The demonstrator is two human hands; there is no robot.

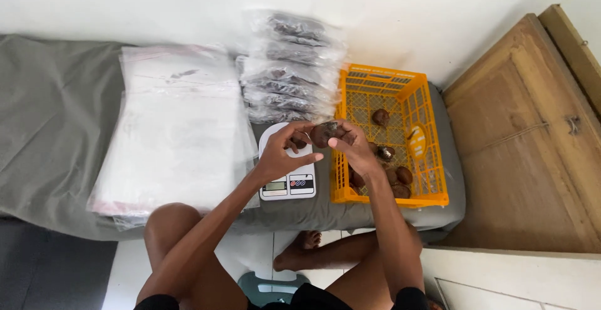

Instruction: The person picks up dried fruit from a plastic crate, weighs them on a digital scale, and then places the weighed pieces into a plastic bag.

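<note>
Head view: looks steeply down from above, facing forward.
Nearness: close over the fingers (299, 136), scale (288, 163) just beneath.
</note>
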